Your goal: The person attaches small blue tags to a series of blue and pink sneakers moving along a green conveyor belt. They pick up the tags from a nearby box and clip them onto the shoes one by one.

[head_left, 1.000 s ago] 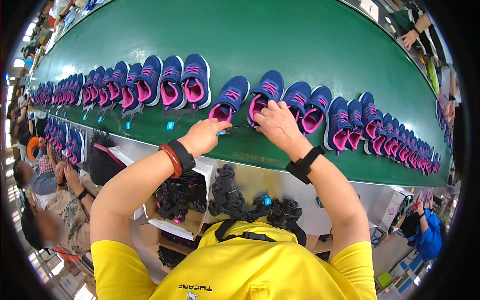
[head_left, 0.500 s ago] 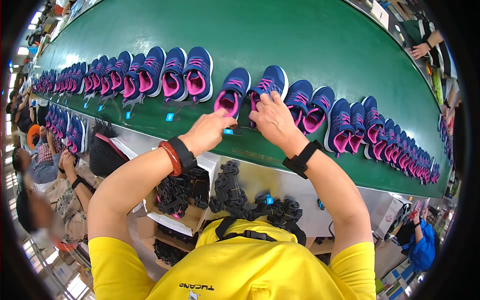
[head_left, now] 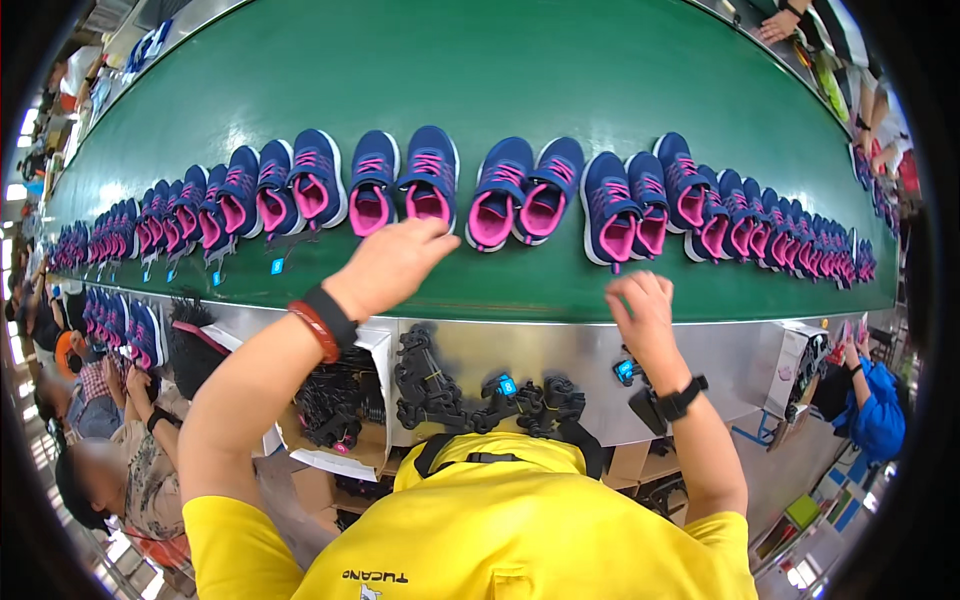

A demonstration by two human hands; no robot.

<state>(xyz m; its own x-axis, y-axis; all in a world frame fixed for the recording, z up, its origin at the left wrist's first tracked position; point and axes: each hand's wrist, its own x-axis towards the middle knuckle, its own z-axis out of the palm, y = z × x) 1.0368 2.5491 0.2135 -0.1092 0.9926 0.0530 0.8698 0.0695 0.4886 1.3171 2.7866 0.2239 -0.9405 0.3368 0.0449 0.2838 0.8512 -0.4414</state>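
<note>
My left hand is at the heels of a navy-and-pink sneaker pair, close to the right sneaker. Its fingers are drawn together there, but whatever they grip is hidden; the left sneaker stands beside it. At the near edge of the green work surface, my right hand hovers with loosely bent fingers and nothing visible in them. Just right of my left hand stands another sneaker pair. Below my right hand, a black plastic hanger with a blue tag rests on the metal ledge.
Sneaker rows run along the surface to the left and right. Black hangers are heaped on the ledge before me. An open carton of hangers stands left. A co-worker sits at left; another in blue is at right.
The sneaker pair between my hands now sits farther left, with my left hand still at its heels. My right hand has left the right sneaker and come down toward me. The view has turned right.
</note>
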